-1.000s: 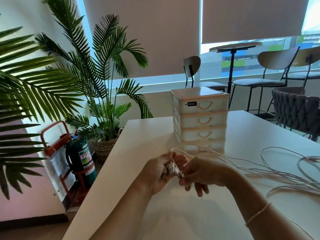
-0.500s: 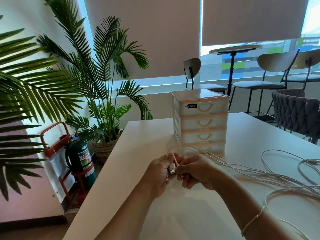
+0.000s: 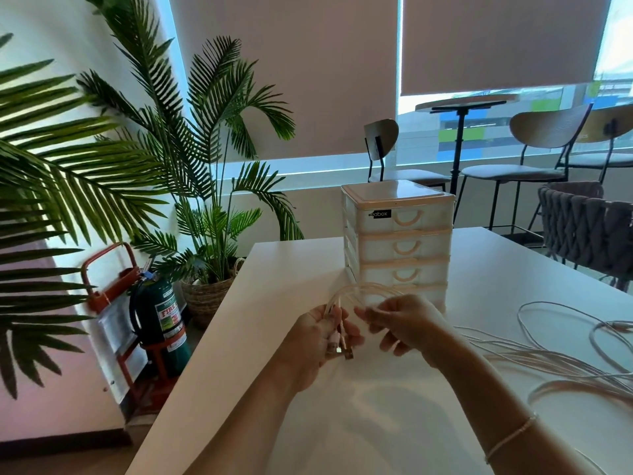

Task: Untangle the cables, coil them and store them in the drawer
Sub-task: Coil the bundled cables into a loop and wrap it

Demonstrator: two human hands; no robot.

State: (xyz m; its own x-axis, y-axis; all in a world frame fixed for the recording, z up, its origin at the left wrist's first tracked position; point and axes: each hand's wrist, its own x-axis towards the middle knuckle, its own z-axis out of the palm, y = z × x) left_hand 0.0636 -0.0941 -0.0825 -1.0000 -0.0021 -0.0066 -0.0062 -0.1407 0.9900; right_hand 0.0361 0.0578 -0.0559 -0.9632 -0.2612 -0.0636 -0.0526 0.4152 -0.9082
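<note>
Starting the coil: left hand [image 3: 318, 341] grips the cables' [image 3: 555, 365] plug ends, right hand [image 3: 404, 323] pinches the loop, slack trailing right near the closed drawer unit [image 3: 400, 241]; next, wind more.

Ahead: the drawer unit [image 3: 399, 241] stands just beyond both hands, all drawers closed, blocking the way forward.
Right: loose cables [image 3: 561, 358] sprawl across the table [image 3: 394, 423], loops and strands lying in the path.
Left: table edge nearby, open air past it.
Near side: bare tabletop under the forearms.
</note>
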